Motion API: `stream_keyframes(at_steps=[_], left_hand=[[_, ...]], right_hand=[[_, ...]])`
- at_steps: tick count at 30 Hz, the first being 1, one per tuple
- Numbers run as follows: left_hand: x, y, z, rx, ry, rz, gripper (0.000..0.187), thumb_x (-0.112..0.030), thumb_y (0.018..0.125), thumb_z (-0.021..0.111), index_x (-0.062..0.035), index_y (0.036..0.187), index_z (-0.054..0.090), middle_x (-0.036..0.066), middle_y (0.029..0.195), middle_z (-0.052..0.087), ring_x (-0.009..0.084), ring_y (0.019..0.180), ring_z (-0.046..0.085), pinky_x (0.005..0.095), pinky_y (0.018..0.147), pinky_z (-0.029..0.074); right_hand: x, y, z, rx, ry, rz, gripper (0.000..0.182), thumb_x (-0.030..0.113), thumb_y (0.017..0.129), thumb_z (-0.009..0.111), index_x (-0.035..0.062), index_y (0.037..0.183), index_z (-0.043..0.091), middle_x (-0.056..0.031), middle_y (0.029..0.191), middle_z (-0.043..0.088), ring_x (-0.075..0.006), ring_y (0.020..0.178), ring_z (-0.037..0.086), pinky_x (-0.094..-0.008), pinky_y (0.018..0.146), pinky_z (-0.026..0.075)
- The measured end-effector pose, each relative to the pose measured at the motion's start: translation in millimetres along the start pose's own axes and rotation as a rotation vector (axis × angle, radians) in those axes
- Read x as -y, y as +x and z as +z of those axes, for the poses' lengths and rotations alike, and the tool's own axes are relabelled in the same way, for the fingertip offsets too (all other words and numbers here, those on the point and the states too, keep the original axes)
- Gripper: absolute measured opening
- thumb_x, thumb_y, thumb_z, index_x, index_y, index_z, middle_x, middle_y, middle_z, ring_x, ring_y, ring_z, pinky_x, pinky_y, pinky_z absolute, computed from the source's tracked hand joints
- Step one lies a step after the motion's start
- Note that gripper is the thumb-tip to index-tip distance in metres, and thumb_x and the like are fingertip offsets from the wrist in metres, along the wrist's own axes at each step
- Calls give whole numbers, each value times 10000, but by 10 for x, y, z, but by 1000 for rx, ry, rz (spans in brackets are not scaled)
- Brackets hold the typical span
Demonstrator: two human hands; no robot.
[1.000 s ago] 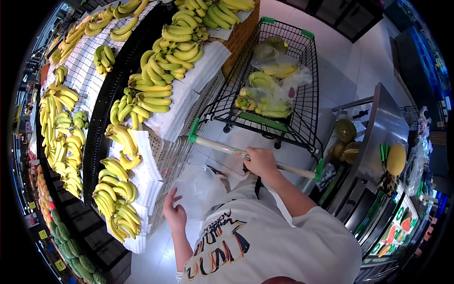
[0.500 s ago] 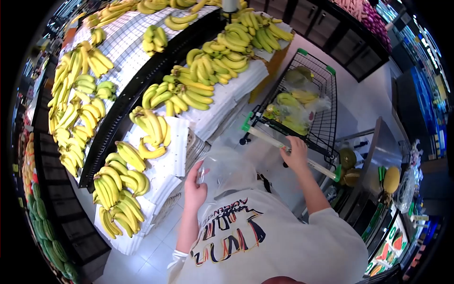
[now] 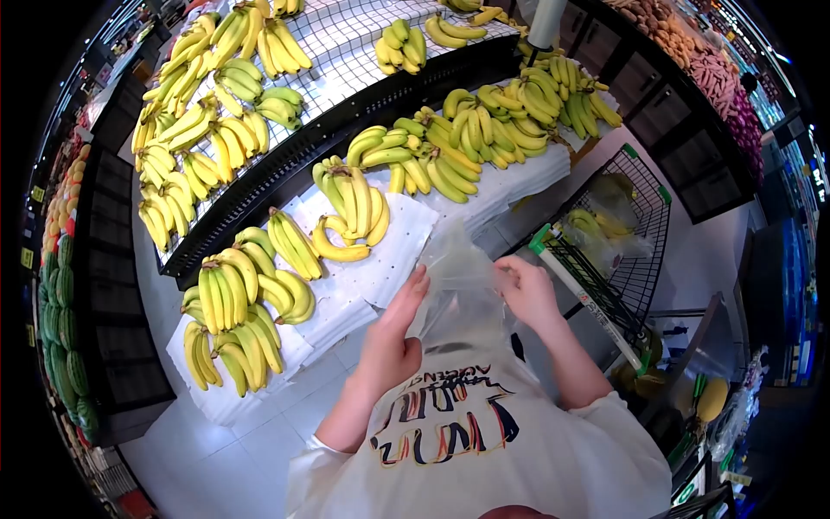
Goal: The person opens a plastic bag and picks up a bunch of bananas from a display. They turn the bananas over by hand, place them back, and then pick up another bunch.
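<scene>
A clear plastic bag (image 3: 462, 298) hangs between my two hands in front of my shirt. My left hand (image 3: 391, 339) is at the bag's left edge, its fingers nearly straight and held together against the film. On the other side, my right hand (image 3: 529, 294) has its fingers curled in a pinch at the bag's upper right edge. Just beyond my left hand, bunches of bananas (image 3: 350, 203) lie on a white-covered ledge (image 3: 402, 227) of the display. The bag's lower part is hard to make out against my shirt.
A shopping cart (image 3: 661, 233) with a green-ended handle stands to the right, holding bagged produce (image 3: 596, 227). More bananas (image 3: 238, 138) fill the raised gridded shelf behind a black divider (image 3: 346, 117). Watermelons (image 3: 65, 320) line the far left. A metal counter (image 3: 683, 346) is at the right.
My right hand has left the cart handle and come to the bag's right edge. The bag is now stretched between both hands. The view has turned, shifting display and cart rightward.
</scene>
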State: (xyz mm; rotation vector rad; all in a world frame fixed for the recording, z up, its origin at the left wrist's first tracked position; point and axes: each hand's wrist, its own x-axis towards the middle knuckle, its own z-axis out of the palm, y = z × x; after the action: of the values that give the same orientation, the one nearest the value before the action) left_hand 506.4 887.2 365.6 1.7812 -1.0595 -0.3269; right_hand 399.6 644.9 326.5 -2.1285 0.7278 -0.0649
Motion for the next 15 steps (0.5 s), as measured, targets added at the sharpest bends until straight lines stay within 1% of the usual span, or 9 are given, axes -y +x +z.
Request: stream_keyframes(at_steps=[1, 2, 6, 8, 9, 11, 12, 13, 15], left_hand=[[-60, -53, -129, -46, 145, -16, 895, 191, 594, 385, -32, 1459, 436, 180, 1524, 434, 358, 1337, 511, 387, 1079, 457], [-108, -108, -253, -91, 292, -33, 885, 190, 592, 400, -38, 1445, 457, 173, 1500, 472, 344, 1329, 520, 381, 1090, 443], [-144, -407, -793, -281, 487, -195, 796, 194, 611, 403, -37, 1356, 558, 165, 1395, 579, 319, 1257, 586, 362, 1033, 486], [-220, -609, -1123, -273, 702, -412, 780, 197, 622, 404, -36, 1347, 572, 165, 1372, 598, 317, 1249, 594, 355, 1025, 489], [-324, -681, -1234, -246, 864, -527, 780, 199, 627, 408, -35, 1354, 567, 161, 1364, 606, 317, 1241, 600, 351, 1024, 489], [-583, -778, -1285, -549, 889, -266, 731, 193, 636, 406, 16, 1327, 566, 204, 1338, 614, 349, 1197, 630, 384, 1008, 507], [-695, -853, -1244, -737, 901, -42, 680, 181, 624, 403, 71, 1271, 582, 254, 1301, 620, 378, 1150, 655, 411, 992, 516], [-659, -955, -1014, -986, 398, 340, 695, 182, 634, 342, 109, 1290, 562, 258, 1344, 579, 364, 1189, 626, 404, 1052, 476], [-679, -1127, -776, -896, 493, 281, 719, 161, 635, 365, 101, 1332, 533, 257, 1314, 604, 354, 1174, 639, 396, 1013, 508]], right_hand=[[118, 97, 29, 8, -111, -43, 233, 158, 865, 682, 89, 1087, 669, -131, 764, 702, -308, 707, 681, -418, 674, 527], [218, 183, 131, -71, -147, -254, 141, 155, 869, 636, 102, 991, 685, -160, 767, 692, -381, 734, 660, -462, 665, 529], [773, 635, 629, 20, -255, -623, 102, 173, 851, 614, 116, 891, 689, -142, 750, 695, -353, 778, 695, -469, 692, 550], [1198, 804, 924, 289, -539, -666, 133, 137, 849, 608, 120, 942, 701, -137, 812, 709, -343, 850, 700, -459, 737, 547], [1502, 801, 1022, 395, -595, -709, 132, 111, 845, 588, 113, 912, 702, -145, 773, 698, -344, 791, 702, -443, 700, 554], [1953, 576, 1162, 212, -430, -953, 100, 122, 848, 598, 112, 904, 681, -128, 740, 692, -328, 714, 701, -437, 626, 542], [2164, 410, 1147, 173, -227, -989, 96, 126, 850, 600, 118, 915, 670, -118, 725, 688, -324, 681, 695, -438, 595, 531], [2276, 279, 1139, 133, -26, -1019, 95, 130, 852, 602, 125, 927, 659, -109, 709, 684, -320, 648, 689, -438, 563, 520], [1981, 248, 1256, 57, 142, -1204, 96, 146, 856, 604, 125, 940, 644, -104, 687, 673, -329, 640, 682, -450, 553, 510]])
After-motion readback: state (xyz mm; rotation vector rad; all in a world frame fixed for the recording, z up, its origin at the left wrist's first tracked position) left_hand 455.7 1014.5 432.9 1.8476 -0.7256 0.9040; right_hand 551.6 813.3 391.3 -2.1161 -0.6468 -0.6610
